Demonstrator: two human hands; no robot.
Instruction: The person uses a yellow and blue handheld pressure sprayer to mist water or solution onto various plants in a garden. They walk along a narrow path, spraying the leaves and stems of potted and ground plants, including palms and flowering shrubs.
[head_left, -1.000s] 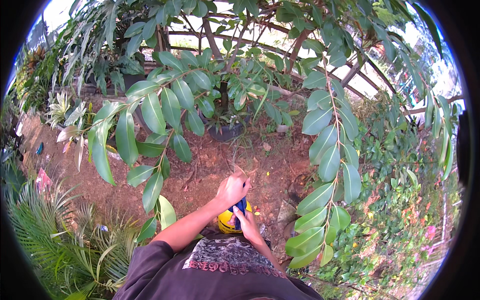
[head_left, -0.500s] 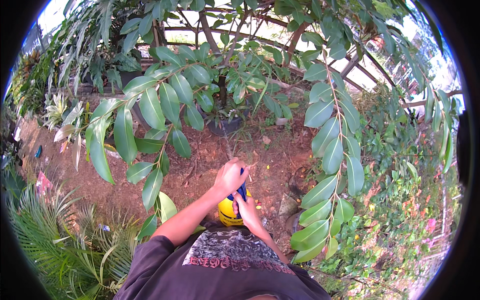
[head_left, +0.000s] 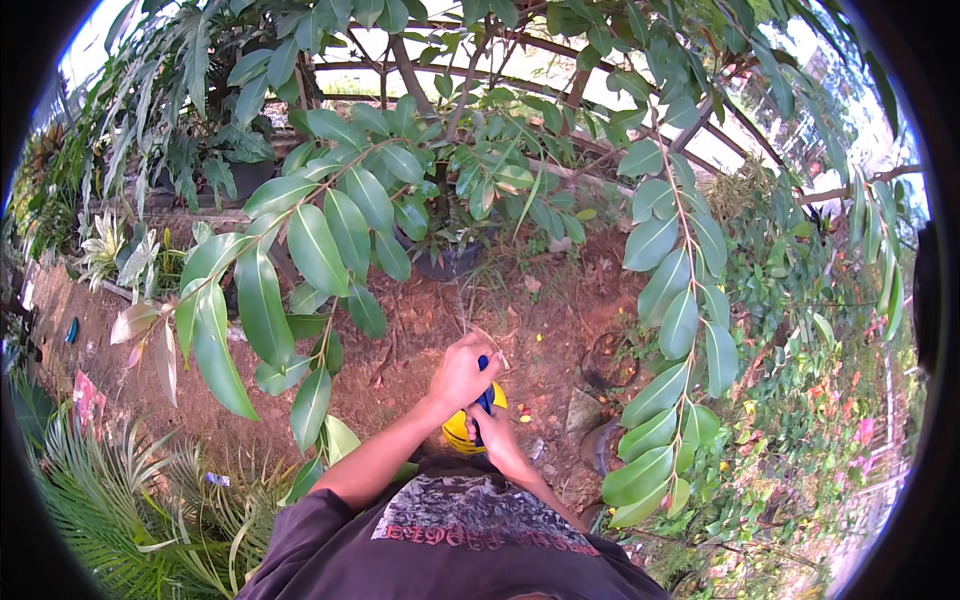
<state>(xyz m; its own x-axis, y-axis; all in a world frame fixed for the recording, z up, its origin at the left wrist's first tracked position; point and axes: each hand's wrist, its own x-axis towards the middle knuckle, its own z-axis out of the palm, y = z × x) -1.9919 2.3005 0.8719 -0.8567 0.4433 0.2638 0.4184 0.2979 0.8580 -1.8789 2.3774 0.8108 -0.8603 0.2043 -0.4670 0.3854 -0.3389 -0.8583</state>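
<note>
We hold a yellow tool with a blue handle (head_left: 478,415) in front of our chest, above the bare red soil (head_left: 420,320). Our left hand (head_left: 462,372) is clenched on its top; our right hand (head_left: 492,432) grasps it from below. A slipping grip could drop it, and the leafy branch (head_left: 300,250) hanging close by could snag it.

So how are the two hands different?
The left hand sits higher, curled in a fist around the blue handle; the right hand sits lower, against the yellow thing. The left forearm shows bare up to the dark sleeve; the right is mostly hidden. Both meet close together above the red soil.
</note>
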